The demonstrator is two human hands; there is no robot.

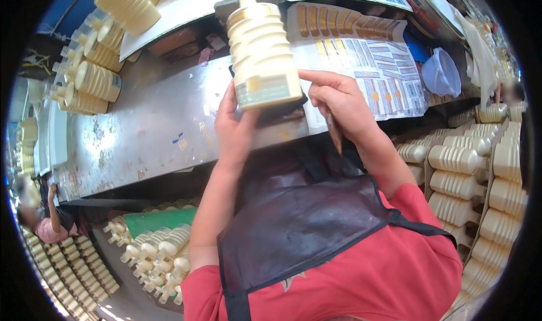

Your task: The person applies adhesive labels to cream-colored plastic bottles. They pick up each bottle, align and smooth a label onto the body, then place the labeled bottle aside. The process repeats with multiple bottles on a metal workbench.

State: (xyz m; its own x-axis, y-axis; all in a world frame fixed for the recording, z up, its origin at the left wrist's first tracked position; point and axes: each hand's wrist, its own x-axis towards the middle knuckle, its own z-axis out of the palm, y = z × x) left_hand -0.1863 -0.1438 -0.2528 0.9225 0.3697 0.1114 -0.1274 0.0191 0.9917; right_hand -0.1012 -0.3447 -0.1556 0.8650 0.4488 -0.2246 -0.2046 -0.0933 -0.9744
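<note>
1. dark apron point(293, 219) over a red shirt point(361, 276): seen nearest.
2. left hand point(237, 129): bent round the base end of a ribbed cream bottle point(262, 47), thumb on its side; blurred, hidden fingers can't be told.
3. right hand point(348, 108): a dark pointed tool point(334, 132) held in curled fingers; index finger stretched to the bottle's lower edge, actual touch can't be told.
4. bottle is held above the near edge of the metal table point(130, 146), neck pointed away; a shiny label point(278, 89) is seen on its flat lower face.
5. step in hand, judged: label work on that face, most likely placing or smoothing. next move seems to call for a steady bottle and a flat, even press; creasing is possible.
6. sticker sheet point(375, 75), gold and silver pieces: laid right of the bottle.
7. pale purple pail point(440, 75): placed beyond the sheet's right side.
8. more bottles point(97, 79): grouped on the table's far left.
9. another person point(53, 229): seen at far left, partly blurred.
</note>
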